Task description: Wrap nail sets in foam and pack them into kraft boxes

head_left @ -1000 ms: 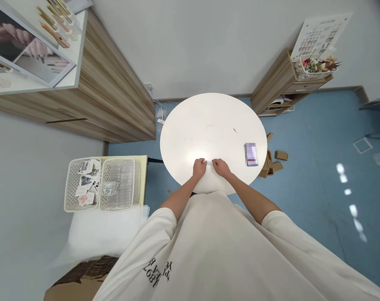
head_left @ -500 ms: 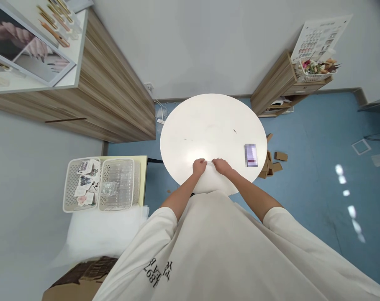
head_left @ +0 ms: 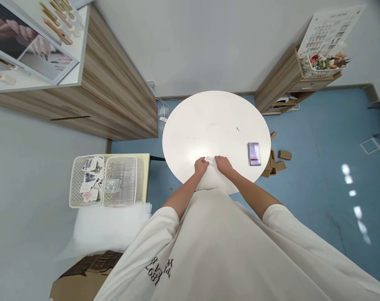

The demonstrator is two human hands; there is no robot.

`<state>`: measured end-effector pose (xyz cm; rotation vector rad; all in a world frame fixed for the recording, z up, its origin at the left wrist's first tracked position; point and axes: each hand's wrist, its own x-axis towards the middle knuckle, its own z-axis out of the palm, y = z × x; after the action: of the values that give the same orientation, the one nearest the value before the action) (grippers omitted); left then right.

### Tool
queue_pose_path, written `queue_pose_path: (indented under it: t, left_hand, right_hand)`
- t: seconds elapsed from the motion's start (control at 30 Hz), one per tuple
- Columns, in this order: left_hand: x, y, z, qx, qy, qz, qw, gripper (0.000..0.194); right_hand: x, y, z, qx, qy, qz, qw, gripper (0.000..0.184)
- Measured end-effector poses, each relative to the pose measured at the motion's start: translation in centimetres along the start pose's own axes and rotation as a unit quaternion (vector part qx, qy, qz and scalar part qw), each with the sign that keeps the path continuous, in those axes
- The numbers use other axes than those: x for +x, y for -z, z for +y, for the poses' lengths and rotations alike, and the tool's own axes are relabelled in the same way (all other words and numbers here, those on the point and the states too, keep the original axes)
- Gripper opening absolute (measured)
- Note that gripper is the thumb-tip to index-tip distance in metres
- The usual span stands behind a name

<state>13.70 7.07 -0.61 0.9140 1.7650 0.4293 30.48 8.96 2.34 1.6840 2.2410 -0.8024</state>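
Near the front edge of a round white table (head_left: 215, 113), my left hand (head_left: 201, 165) and my right hand (head_left: 223, 164) are closed on opposite ends of a small clear plastic case (head_left: 210, 159). What the case holds is too small to make out. Between my forearms, a white sheet (head_left: 212, 179), apparently foam wrap, lies from the case back toward my shirt. My fingers partly cover the case and the sheet's far edge. Right of my right hand lies a purple box (head_left: 254, 154), its face blurred.
On a side table at left are a white basket of printed cards (head_left: 86, 200) and another of clear cases (head_left: 120, 204). White sheets (head_left: 110, 225) and a cardboard box (head_left: 73, 288) sit below them. Cardboard pieces (head_left: 273, 168) lie on the floor at right.
More of the clear case shows between my hands, which have moved slightly apart. The whole view has shifted a little.
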Motion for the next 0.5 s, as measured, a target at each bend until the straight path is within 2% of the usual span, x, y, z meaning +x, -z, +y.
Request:
queue_pose_path:
  t: [0.1,0.23,0.33,0.5]
  left_hand:
    - [-0.2,0.0,-0.8,0.022,-0.009,-0.005,1.000,0.059]
    - [-0.8,0.3,-1.6,0.026,-0.022,-0.014,0.999,0.057]
    - [-1.3,0.7,-1.8,0.021,-0.012,-0.016,1.000,0.054]
    - [-2.1,0.7,-1.6,0.017,0.001,-0.038,0.999,0.050]
  right_hand:
    - [0.7,0.1,1.0,0.091,-0.027,0.020,0.995,0.041]
    - [1.0,-0.6,1.9,0.230,-0.096,0.075,0.965,0.054]
    - [0.2,-1.9,2.1,0.282,-0.132,0.064,0.948,0.048]
    - [-1.6,-4.0,1.6,0.322,-0.136,0.040,0.936,0.032]
